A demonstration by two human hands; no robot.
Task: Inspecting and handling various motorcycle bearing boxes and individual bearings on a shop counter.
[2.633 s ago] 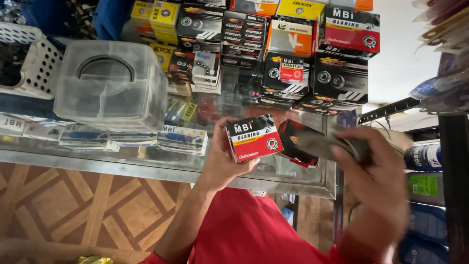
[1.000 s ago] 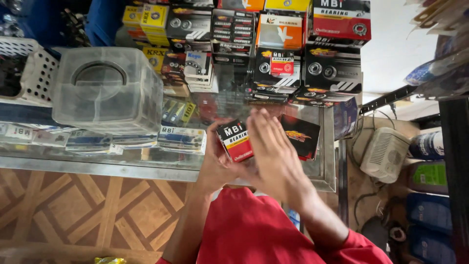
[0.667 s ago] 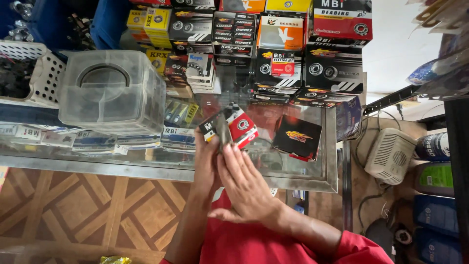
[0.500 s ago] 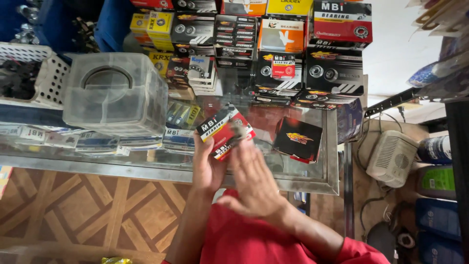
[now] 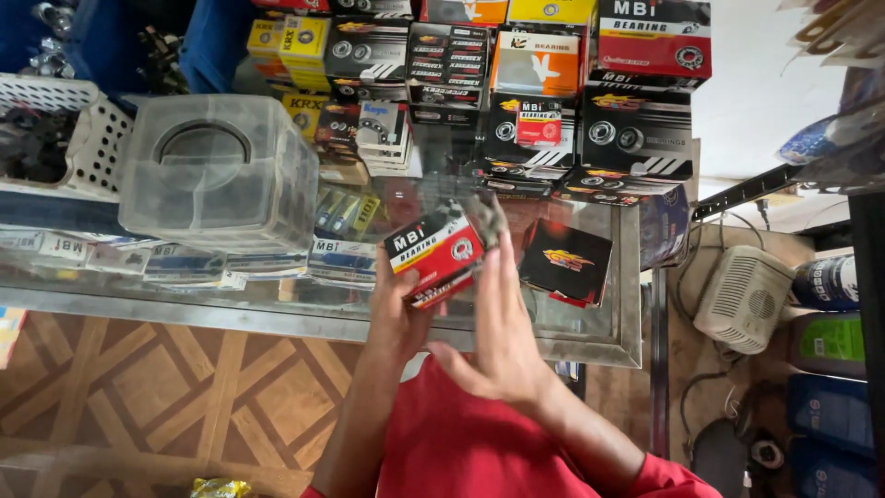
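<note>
Box (image 5: 433, 255) now sits tipped in my left hand (image 5: 398, 309), fingers wrapped round it over the glass counter (image 5: 590, 337), and my right hand (image 5: 502, 332), which was covering it before, has slid back, fingers open and flat, just touching its edge.

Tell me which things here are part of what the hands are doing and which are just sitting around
In hand: small red box, gripped by the left hand, right hand flat against it.

Lying about: black box on the glass counter, clear plastic container, stacked boxes, white basket, white fan.
</note>
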